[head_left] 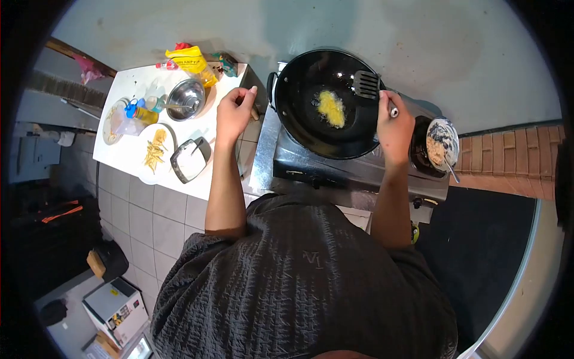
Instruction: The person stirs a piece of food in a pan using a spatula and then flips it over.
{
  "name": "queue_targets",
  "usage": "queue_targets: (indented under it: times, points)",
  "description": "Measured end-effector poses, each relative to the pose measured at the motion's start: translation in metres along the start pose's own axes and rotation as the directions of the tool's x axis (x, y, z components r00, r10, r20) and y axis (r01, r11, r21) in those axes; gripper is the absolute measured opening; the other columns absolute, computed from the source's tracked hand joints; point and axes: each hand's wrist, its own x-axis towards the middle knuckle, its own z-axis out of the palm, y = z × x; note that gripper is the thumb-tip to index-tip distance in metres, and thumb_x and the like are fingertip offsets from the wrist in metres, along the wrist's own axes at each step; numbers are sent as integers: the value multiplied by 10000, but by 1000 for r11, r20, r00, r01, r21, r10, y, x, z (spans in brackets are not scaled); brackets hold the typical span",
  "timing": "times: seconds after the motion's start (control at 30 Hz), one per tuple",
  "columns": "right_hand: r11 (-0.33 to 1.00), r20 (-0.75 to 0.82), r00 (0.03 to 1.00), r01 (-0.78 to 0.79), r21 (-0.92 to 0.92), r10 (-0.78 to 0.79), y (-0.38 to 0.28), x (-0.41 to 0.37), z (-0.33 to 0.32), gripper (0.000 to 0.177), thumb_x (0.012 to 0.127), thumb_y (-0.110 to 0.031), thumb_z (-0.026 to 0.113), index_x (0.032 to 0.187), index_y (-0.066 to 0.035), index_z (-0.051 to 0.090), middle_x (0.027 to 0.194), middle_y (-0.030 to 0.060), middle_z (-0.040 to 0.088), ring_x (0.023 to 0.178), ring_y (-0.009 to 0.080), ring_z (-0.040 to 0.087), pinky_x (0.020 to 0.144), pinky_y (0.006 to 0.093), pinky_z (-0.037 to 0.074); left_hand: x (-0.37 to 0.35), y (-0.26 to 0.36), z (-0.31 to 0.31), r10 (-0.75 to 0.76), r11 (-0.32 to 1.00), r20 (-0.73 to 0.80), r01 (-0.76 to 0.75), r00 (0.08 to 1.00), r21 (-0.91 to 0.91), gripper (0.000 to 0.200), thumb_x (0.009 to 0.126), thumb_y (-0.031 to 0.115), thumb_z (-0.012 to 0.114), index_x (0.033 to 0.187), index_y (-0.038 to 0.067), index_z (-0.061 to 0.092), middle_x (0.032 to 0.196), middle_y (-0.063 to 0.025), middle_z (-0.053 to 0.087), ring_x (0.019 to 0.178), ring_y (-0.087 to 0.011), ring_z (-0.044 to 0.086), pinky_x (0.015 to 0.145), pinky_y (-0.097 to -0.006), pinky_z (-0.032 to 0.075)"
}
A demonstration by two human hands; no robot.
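Dressed in a loose charcoal top point(269, 299), textured with short raised ridges set in lengthwise bands. Bears a small angular tone-on-tone mark point(311, 257) at the chest, lettering not clearly legible. Fitted with wide, dark short sleeves point(206, 239), ending near the elbows. Bare at left hand point(233, 116), right hand point(397, 128) and forearms point(227, 179).

single head-worn view, facing steeply down, close above the shirt point(299, 269), wok point(311, 134) farther off

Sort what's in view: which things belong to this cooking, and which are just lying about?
Likely belonging:
- wok
- yellow food
- held slotted spatula
- stove
- smeared bowl

Likely just lying about:
- pink item
- orange strip
- white boxy unit
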Motion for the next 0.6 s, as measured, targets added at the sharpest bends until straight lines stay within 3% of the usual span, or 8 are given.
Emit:
queue_targets:
  times: [0.2, 0.23, 0.27, 0.33, 0.6]
  points:
    - [996, -17, 997, 72, 59, -71, 15, 5, 31, 217, 903, -258, 621, 917, -49, 680, 811, 187, 666, 738, 369, 648, 654, 391, 498, -8, 4, -1, -67, 997, -13, 67, 998, 40, 326, 901, 303, 657, 827, -13, 642, 634, -19, 584, 587, -69, 477, 552, -247, 397]
    - [996, 30, 998, -51, 67, 49, 8, 5, 31, 224, 903, -267, 614, 892, -52, 677, 765, 190, 655, 733, 388, 640, 652, 413, 494, -9, 4, -1, -58, 998, -21, 58, 998, 24, 327, 900, 304, 658, 828, -14, 643, 637, -22, 587, 589, -71, 480, 553, -248, 399]
    - [997, 36, 998, -45, 70, 42, 2, 8, 26, 224, 903, -267, 614, 892, -52, 677, 765, 190, 655, 733, 388, 640, 652, 413, 494, -11, 5, -1, -61, 998, -30, 62, 998, 22, 327, 900, 304, 658, 828, -14, 643, 637, -22, 587, 589, -71, 480, 553, -248, 399]
    - [999, -39, 999, 9, -49, -11, -6, 12, 18, 236, 910, -269, 593, 875, -49, 672, 715, 193, 641, 718, 402, 631, 639, 424, 491, -12, 14, -2, -19, 998, -73, 23, 997, 54, 327, 901, 305, 656, 829, -14, 643, 636, -22, 587, 586, -73, 479, 551, -248, 400]
    - [993, -85, 993, 72, -98, -81, 13, 21, 27, 249, 907, -286, 585, 861, -59, 677, 715, 203, 640, 707, 415, 626, 634, 460, 493, -12, 18, 5, -31, 999, -51, 33, 998, 40, 320, 906, 296, 650, 824, -14, 642, 628, -17, 581, 580, -70, 470, 541, -250, 393]
